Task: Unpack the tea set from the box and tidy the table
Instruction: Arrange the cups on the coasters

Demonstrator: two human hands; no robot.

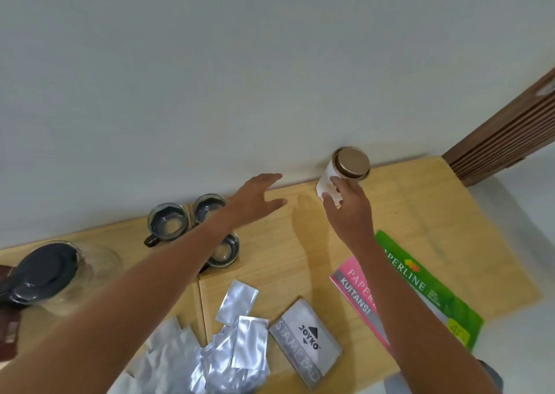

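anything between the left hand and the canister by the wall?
Nothing visible. The left hand hovers open over bare table, and the stretch from it to the canister holds no object. The right hand already grips the canister's near side. The glass cups sit behind the left hand, out of the path.

In front of you lie a grey Joyko stamp pad box [306, 342], a pink Paperline receipt book [356, 296] and a green Paperline paper pack [432, 291] on the light wooden table [450, 213].

white canister [328, 183] — gold lid [353, 161], silver sachets [237, 345], green packet [426, 285]
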